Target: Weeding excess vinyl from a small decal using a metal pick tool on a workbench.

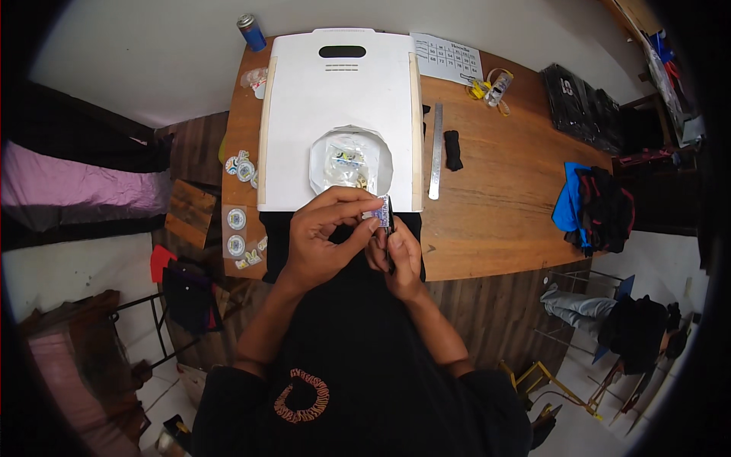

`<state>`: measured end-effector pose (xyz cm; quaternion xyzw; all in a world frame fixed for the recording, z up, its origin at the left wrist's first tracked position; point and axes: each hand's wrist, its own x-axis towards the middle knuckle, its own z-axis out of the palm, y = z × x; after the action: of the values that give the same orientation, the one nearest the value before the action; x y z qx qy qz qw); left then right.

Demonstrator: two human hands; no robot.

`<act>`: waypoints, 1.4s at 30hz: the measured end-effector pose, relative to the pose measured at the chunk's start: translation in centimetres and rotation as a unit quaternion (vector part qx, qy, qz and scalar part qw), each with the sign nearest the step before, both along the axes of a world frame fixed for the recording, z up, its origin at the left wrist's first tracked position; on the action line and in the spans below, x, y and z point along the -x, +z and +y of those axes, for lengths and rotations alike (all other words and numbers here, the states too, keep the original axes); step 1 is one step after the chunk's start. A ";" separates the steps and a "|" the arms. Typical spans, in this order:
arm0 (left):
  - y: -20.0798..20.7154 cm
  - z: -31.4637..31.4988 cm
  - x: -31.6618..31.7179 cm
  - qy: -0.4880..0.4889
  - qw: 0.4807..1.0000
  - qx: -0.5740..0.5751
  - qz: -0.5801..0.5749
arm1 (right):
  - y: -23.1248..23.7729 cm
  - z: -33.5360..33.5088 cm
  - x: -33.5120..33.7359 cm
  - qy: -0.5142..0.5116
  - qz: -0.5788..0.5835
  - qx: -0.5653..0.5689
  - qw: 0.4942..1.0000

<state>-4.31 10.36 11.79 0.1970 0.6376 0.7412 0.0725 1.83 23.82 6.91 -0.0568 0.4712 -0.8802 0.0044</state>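
Note:
My left hand [324,232] pinches a small printed sticker [376,215], pale with purple and dark marks, between thumb and fingertips. Close against it, my right hand [397,255] is closed around a slim dark tool that looks like scissors [391,204]. The tool's blades stand upright along the sticker's right edge; my fingers hide most of its handles. Both hands are above the near edge of a white board [293,114] with a slot at its far end. Just beyond them, a white many-sided tray [384,145] on the board holds a clear plastic bag [346,161] with small colourful pieces.
Several round stickers [237,219] lie along the table's left edge. A blue can [250,33] stands far left. Right of the board are a steel ruler [436,152], a black cloth roll [453,150], a yellow measuring tape [480,89] and piled clothes [598,206].

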 end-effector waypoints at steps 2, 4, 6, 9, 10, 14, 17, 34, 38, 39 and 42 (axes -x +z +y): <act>0.0 0.1 0.1 -0.001 1.000 -0.001 -0.002 | 0.0 0.0 0.0 0.001 -0.010 0.004 1.000; 0.1 0.0 0.0 0.000 1.000 -0.001 -0.010 | 0.0 0.0 0.0 0.002 -0.015 0.008 1.000; 0.1 0.0 0.1 0.001 1.000 0.004 -0.013 | -0.1 -0.1 -0.1 0.003 -0.021 0.010 1.000; -0.1 -0.1 0.2 0.000 1.000 0.008 -0.019 | -0.3 -0.1 -0.2 0.005 -0.046 0.014 0.999; -0.2 -0.1 0.3 0.000 1.000 0.009 -0.021 | -0.1 -0.1 0.0 0.004 -0.041 0.012 0.999; -0.5 0.0 0.5 -0.005 0.999 0.003 -0.034 | 0.2 -0.1 0.3 -0.002 -0.051 0.010 0.999; -0.8 0.1 0.5 0.001 0.999 -0.004 -0.045 | 0.1 -0.1 0.6 -0.003 -0.064 0.001 0.998; -5.1 -0.4 2.7 -0.011 0.991 0.017 -0.129 | -3.4 0.0 2.6 0.014 -0.175 0.014 0.984; -6.3 -1.0 3.4 -0.002 0.987 0.017 -0.160 | -3.4 0.4 3.0 0.012 -0.221 0.027 0.975; -6.0 -1.1 3.4 0.008 0.987 0.015 -0.160 | -3.1 0.4 3.3 0.010 -0.220 0.026 0.975; -5.2 -1.3 3.9 0.019 0.988 0.003 -0.150 | -2.2 1.0 4.6 -0.028 -0.152 -0.085 0.984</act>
<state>-8.22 9.10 6.56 0.0711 0.6252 0.7618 0.1541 -2.78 24.78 4.74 0.0914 0.5396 -0.8351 0.0557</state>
